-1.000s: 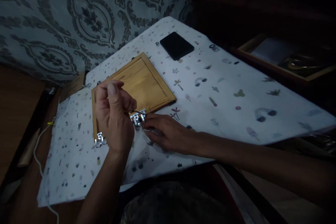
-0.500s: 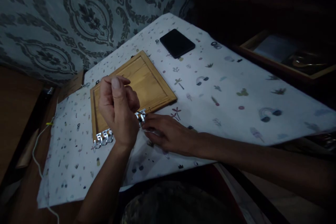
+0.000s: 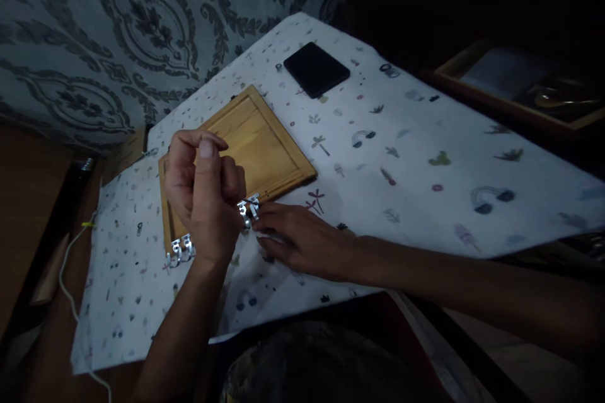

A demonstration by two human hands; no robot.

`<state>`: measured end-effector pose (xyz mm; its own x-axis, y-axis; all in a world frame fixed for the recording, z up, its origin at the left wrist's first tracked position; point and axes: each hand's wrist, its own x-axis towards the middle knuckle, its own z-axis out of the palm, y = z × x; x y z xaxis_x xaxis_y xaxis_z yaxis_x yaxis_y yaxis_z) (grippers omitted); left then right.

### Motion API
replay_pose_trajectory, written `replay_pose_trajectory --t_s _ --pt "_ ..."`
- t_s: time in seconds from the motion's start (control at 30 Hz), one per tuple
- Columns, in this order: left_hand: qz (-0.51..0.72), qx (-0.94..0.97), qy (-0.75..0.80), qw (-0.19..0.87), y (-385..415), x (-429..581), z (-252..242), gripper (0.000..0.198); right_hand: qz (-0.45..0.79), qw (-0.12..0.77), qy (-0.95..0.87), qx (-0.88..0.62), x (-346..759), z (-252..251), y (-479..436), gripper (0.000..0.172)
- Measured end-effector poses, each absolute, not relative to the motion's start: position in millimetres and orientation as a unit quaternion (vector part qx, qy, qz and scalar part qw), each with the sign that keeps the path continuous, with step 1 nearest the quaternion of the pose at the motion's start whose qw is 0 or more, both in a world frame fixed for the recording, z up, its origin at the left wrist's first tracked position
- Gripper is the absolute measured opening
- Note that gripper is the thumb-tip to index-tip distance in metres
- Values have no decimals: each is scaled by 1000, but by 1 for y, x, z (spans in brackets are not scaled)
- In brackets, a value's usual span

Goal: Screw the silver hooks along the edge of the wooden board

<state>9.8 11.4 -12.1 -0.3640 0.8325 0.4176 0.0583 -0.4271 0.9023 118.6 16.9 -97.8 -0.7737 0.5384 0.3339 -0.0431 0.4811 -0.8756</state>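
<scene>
Head view. Wooden panel: one, flat on the cloth-covered table. Metal ring fittings: along its near edge; positioning seemingly done, securing unconfirmed, work judged unfinished. Left hand: fingers curled, over that edge; contents, if any, cannot be told. Right hand: fingertips at the fittings' right end; grasp or mere touch, unclear.

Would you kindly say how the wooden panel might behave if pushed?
The wooden panel would probably stay stiff, given its framed build. Lying flat, it probably wouldn't roll or tip. The metal fittings along its edge might snag.
</scene>
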Motion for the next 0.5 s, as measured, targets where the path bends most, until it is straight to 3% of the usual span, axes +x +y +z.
replay_pose_trajectory --t_s 0.5 --pt "725 469 448 233 9 3 -7 37 449 280 -832 -165 115 -99 19 13"
